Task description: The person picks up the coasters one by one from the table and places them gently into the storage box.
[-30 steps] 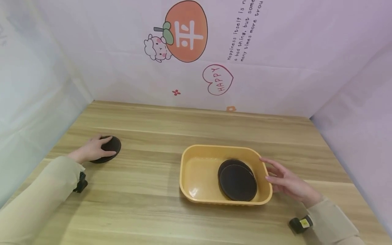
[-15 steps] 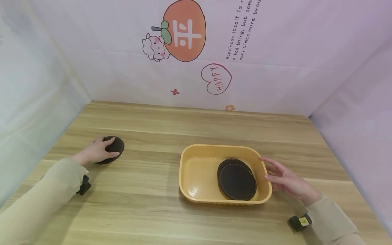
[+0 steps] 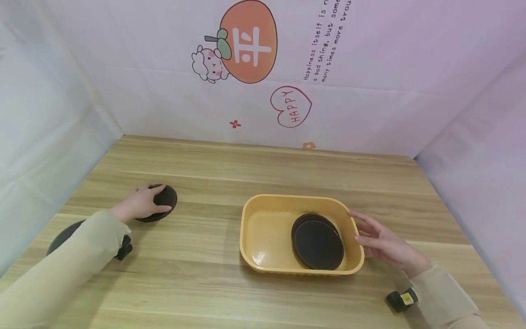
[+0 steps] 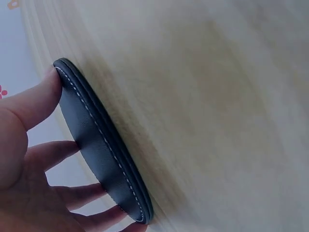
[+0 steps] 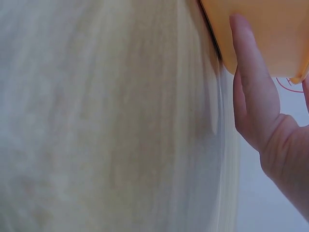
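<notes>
My left hand (image 3: 141, 202) holds a round black coaster (image 3: 166, 197) by its edge at the left of the table. In the left wrist view, thumb and fingers span this stitched coaster (image 4: 101, 133); whether it touches the wood is hard to tell. On the right, my right hand (image 3: 384, 242) grips the end of a yellow plastic basin (image 3: 263, 237), with fingertips at the rim. The right wrist view has a finger along the outer wall of the basin (image 5: 275, 34). Two black coasters (image 3: 318, 245) lie overlapping inside the basin, at its right side.
Another dark round piece (image 3: 63, 235) lies at the far left, partly hidden by my left sleeve (image 3: 78, 251). The wood-grain table (image 3: 197, 283) is enclosed at the back and sides by pale printed cloth (image 3: 164, 100).
My left hand has moved to the right with the coaster. The dark round piece behind the left sleeve has come into sight. My right hand and the basin stay put.
</notes>
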A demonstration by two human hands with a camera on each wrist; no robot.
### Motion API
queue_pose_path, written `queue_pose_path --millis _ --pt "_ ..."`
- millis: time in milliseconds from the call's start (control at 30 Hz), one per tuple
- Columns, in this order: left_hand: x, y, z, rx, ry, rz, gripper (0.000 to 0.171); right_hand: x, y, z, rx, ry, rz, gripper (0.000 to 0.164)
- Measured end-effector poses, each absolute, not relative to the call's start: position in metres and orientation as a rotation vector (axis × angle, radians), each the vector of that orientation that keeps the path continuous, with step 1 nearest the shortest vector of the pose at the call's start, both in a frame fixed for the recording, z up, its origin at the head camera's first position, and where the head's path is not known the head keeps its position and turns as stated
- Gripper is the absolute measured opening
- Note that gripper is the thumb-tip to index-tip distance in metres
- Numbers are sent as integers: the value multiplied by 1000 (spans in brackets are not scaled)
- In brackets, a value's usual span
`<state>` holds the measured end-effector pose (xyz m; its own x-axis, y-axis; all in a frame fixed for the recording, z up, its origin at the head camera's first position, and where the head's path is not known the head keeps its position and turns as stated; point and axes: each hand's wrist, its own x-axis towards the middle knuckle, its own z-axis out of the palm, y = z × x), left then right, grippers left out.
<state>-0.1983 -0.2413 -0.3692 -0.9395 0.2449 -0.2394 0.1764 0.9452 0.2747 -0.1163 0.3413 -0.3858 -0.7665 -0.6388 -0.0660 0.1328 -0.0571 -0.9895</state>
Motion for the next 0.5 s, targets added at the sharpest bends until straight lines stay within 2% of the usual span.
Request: queue_pose_path --millis 500 --pt "-201 -242 -366 358 2838 539 72 -116 341 -385 -532 1709 -1862 58"
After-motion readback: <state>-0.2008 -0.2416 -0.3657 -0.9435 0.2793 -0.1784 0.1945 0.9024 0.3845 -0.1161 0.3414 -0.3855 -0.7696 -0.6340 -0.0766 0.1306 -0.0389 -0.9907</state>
